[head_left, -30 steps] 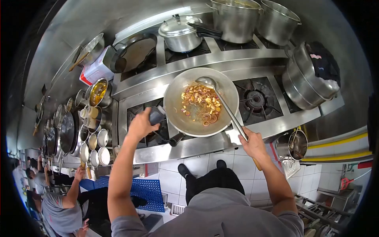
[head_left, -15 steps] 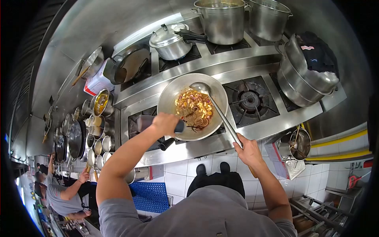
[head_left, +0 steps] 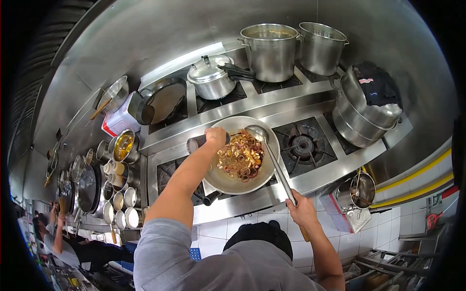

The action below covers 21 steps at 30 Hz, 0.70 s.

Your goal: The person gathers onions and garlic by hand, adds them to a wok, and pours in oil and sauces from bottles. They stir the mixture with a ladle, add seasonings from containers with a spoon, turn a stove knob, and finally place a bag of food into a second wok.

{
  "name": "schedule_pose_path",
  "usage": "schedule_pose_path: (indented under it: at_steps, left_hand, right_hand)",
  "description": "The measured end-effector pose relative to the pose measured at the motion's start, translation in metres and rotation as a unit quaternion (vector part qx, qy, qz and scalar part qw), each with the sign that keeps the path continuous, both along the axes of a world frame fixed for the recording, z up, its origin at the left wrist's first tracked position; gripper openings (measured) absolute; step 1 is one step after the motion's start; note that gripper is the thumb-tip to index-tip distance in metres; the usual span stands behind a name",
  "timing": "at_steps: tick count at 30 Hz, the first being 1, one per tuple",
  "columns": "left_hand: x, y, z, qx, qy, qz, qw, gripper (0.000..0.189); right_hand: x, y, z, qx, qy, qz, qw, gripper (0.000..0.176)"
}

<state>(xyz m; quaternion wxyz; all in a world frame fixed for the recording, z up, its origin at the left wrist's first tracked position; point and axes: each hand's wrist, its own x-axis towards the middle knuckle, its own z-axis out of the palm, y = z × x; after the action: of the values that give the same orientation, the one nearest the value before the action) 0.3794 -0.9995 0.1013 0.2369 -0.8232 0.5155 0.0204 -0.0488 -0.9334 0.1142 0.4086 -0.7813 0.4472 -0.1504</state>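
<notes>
My left hand (head_left: pixel 215 137) is closed around a greyish, dark-ended cylindrical jar (head_left: pixel 194 144), held sideways over the left side of a wide pan (head_left: pixel 224 185). The jar's exact contents cannot be made out. In the pan lie browned chopped pieces (head_left: pixel 241 154), with pale bits, dark rings and brown seasoning among them. My right hand (head_left: pixel 302 212) grips the long handle of a ladle (head_left: pixel 277 169) near its wooden end. The ladle's bowl rests inside the pan at the upper right, beside the food.
Behind stand a lidded pressure cooker (head_left: pixel 211 80) and tall stockpots (head_left: pixel 273 58). A bare burner (head_left: pixel 304 145) is to the right, with a large pot (head_left: pixel 357 119) under a dark cloth. Metal cups (head_left: pixel 131 198) and an oil bowl (head_left: pixel 124 145) line the left. A co-worker (head_left: pixel 60 250) stands far left.
My left hand and the jar have shifted up and toward the far-left side of the pan. The food looks redistributed, and the whole view has tilted, with the pan lower in the picture.
</notes>
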Motion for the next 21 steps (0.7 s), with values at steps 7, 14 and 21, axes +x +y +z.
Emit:
schedule_pose_path:
  at_steps: [7,14,21]
  left_hand:
    - [0.034,0.056,0.019,0.146,-0.053,-0.048,0.987,0.064]
    - [-0.015,0.111,0.053,0.166,-0.082,-0.096,0.978,0.049]
    - [-0.088,0.111,0.067,0.166,-0.07,-0.055,0.982,0.044]
  right_hand:
    - [0.002,0.015,0.0,0.03,0.013,-0.017,0.999,0.033]
    - [-0.003,-0.002,-0.004,0.067,-0.003,-0.011,0.998,0.036]
    - [-0.018,-0.068,0.001,0.154,0.001,0.057,0.986,0.039]
